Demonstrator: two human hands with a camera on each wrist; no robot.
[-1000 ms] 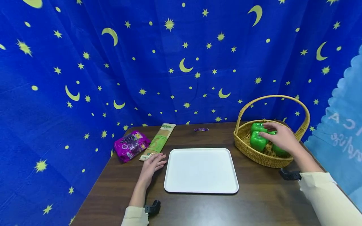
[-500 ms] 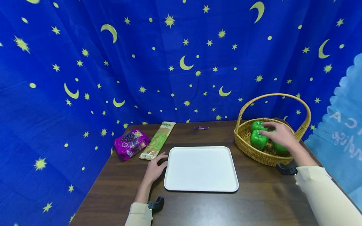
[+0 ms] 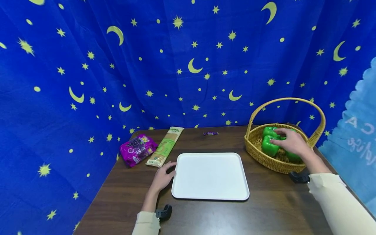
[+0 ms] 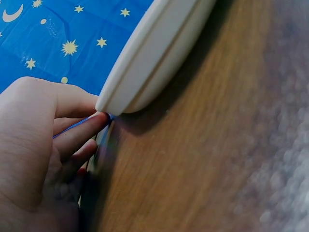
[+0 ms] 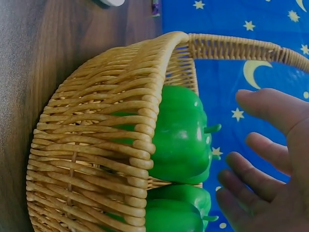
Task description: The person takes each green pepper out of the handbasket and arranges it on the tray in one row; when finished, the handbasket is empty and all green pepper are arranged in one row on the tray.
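Observation:
The white tray [image 3: 210, 176] lies flat on the table. My left hand [image 3: 161, 180] is at its left edge, and in the left wrist view fingertips of the hand [image 4: 34, 145] touch the tray's rim [image 4: 145, 58] with relaxed fingers. On the right stands a wicker basket [image 3: 264, 160] holding several green peppers [image 3: 269, 147]. Over these hovers my right hand [image 3: 293, 142], thumb and fingers apart. The right wrist view has the hand [image 5: 275, 169] beside the pepper stems, a gap between it and the nearest pepper [image 5: 178, 135].
A purple package [image 3: 138, 149] and a long green-and-beige packet [image 3: 165, 147] lie at the back left of the brown table [image 3: 205, 215]. A small purple wrapped candy [image 3: 210, 133] sits behind the tray. A blue star-patterned cloth [image 3: 164, 75] hangs behind; the basket's tall handle arches upward.
My left hand has moved slightly right and toward me, from beside the long packet to the tray's edge. The right hand has stayed nearly still over the peppers.

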